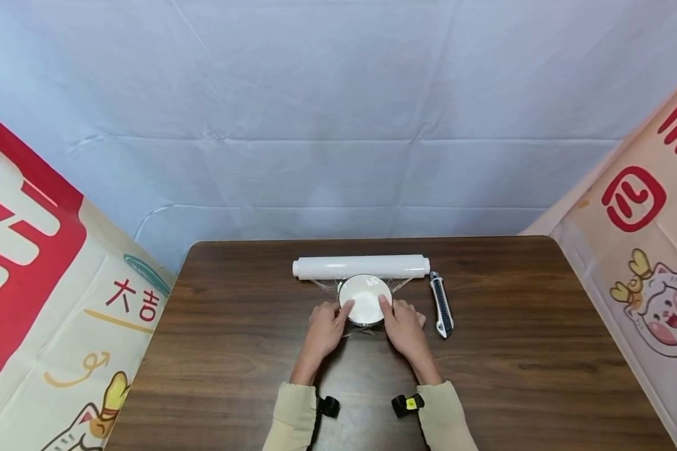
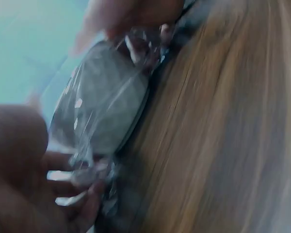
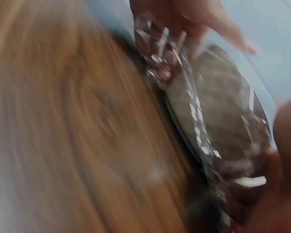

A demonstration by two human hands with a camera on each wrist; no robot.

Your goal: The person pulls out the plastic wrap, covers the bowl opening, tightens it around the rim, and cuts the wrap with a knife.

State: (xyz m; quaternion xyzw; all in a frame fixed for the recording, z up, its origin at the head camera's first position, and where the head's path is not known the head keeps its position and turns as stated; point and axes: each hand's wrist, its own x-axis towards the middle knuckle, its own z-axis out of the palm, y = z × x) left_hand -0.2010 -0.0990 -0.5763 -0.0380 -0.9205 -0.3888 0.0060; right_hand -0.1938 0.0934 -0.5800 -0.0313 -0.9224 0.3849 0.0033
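Observation:
A white bowl (image 1: 365,299) with a dark rim stands near the table's far side, under clear plastic wrap (image 1: 397,285). The wrap runs from a white roll (image 1: 361,267) lying just behind the bowl. On the bowl's left side, my left hand (image 1: 324,327) has its thumb at the rim, its fingers curled into the wrap. Opposite it, my right hand (image 1: 404,329) grips wrap on the right side, thumb also at the rim. Both wrist views, though blurred, show creased wrap (image 2: 94,165) bunched at the fingers and the bowl's patterned outer wall (image 3: 218,107).
To the right of the bowl lies a utility knife (image 1: 442,305) on the brown wooden table (image 1: 519,351). A pale cloth backdrop (image 1: 316,125) hangs behind the table's far edge, and printed sheets (image 1: 660,263) flank both sides.

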